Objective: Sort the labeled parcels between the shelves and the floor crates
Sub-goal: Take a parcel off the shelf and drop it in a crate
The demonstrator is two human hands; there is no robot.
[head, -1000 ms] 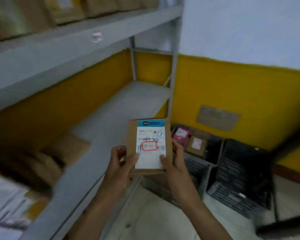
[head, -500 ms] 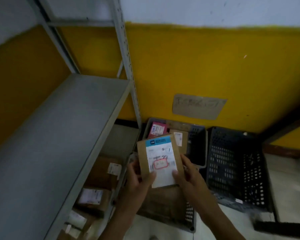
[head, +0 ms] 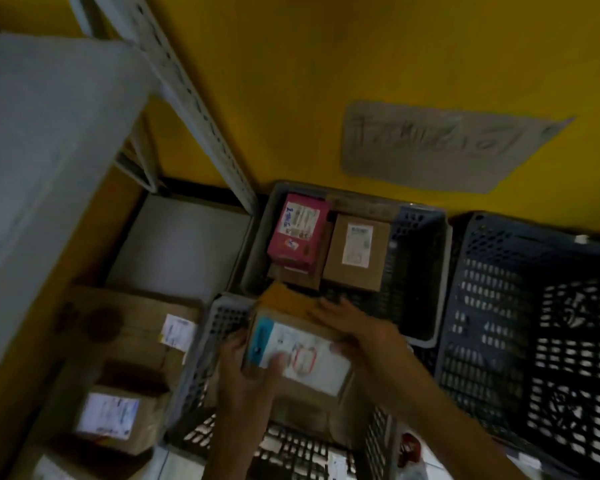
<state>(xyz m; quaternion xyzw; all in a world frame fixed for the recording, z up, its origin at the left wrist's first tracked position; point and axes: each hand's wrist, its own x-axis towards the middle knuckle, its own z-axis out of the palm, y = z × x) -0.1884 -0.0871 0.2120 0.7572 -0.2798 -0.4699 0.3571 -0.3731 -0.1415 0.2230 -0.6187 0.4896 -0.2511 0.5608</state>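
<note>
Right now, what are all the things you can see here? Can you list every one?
held parcel: one, brown with a white label, blue strip and red ring, over the near crate.
near crate: one, grey lattice, on the floor under the hands.
far crate: one, grey, against the wall.
pink box: one, pink with a white label, in the far crate.
brown box: one, brown with a white label, beside the pink box.
black crate: one, black lattice, on the right.
shelf: one, grey, on the left.
boxes under the shelf: at least two, brown, labeled.
sign: one, grey card, on the yellow wall.
left hand: grips the parcel's left end.
right hand: holds the parcel's right side.
</note>
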